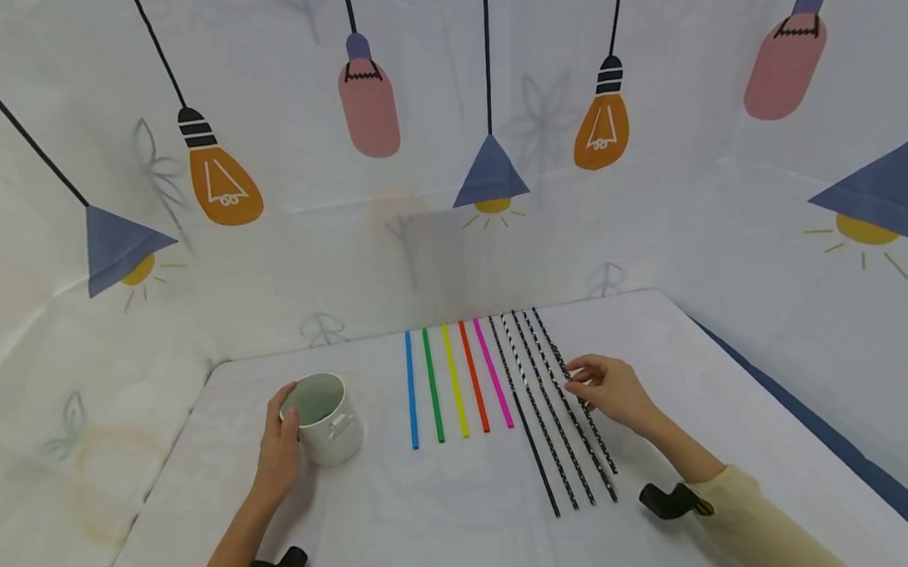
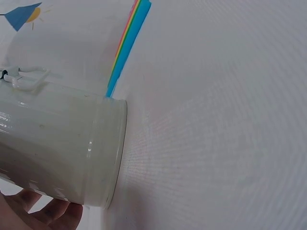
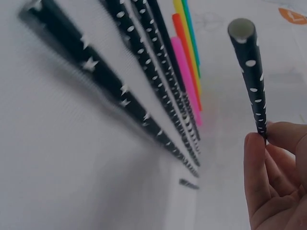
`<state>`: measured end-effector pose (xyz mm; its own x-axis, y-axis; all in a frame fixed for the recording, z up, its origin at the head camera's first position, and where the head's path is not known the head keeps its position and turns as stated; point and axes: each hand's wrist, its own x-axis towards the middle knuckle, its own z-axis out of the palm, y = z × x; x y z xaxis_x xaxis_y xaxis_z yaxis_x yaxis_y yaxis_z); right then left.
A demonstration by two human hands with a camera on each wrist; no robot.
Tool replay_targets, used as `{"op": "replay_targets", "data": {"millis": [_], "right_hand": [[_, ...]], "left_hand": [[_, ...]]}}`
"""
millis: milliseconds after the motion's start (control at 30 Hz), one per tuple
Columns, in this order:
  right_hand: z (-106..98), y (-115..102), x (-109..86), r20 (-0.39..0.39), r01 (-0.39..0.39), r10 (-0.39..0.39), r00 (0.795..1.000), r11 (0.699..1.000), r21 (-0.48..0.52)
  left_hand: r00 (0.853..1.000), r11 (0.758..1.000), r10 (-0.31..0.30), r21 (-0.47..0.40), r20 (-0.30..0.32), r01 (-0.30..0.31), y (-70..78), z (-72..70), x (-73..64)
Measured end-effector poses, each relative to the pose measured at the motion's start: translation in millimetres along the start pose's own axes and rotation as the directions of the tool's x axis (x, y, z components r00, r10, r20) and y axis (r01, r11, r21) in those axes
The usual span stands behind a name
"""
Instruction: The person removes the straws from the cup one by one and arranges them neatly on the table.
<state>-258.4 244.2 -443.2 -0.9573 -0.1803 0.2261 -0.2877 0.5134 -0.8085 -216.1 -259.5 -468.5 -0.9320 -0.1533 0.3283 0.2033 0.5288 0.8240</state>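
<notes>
On the left, my left hand [image 1: 278, 446] grips the side of a white ceramic mug [image 1: 337, 433], thumb near the rim. The mug stands upright, and fingers [image 2: 67, 218] show against its wall in the left wrist view. My right hand [image 1: 615, 392] pinches a black straw with white dots [image 3: 253, 72] between thumb and fingertips, raised off the table. Beside it, several black patterned straws [image 1: 529, 431] lie in a slanted row. Left of those lie shorter plain straws: blue [image 1: 411, 393], green [image 1: 433, 384], yellow [image 1: 455, 383], red [image 1: 475, 374] and pink [image 1: 494, 374].
A white cloth covers the table [image 1: 432, 518]. Behind it hangs a pale curtain [image 1: 438, 259] printed with lamps and bulbs. Between the mug and the blue straw there is a gap of bare cloth. A dark blue strip [image 1: 804, 426] runs along the right edge.
</notes>
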Motion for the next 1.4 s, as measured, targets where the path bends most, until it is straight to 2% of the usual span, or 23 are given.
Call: {"op": "replay_targets", "data": {"millis": [433,633,1100,1400], "right_hand": [[4.4,28.5,-3.4,0.006,-0.085,0.086,0.996,0.996,-0.041],[5.9,31.3,-3.8,0.012,-0.081,0.082,0.997,0.996,-0.035],[4.1,34.0,-10.7,0.062,-0.197,0.199,0.978,0.980,-0.032],[5.2,33.2,-12.4,0.093,-0.230,0.232,0.968,0.973,-0.030]], "left_hand": [[1.000,1.000,0.013,0.013,-0.002,-0.013,-2.6,-1.3,-2.9],[1.000,1.000,0.028,-0.007,-0.004,-0.028,-2.1,-1.3,-2.3],[0.999,0.999,0.045,-0.013,-0.003,-0.045,-4.3,0.5,-1.6],[0.999,0.999,0.048,-0.013,-0.002,-0.048,-1.5,-1.6,-1.0]]}}
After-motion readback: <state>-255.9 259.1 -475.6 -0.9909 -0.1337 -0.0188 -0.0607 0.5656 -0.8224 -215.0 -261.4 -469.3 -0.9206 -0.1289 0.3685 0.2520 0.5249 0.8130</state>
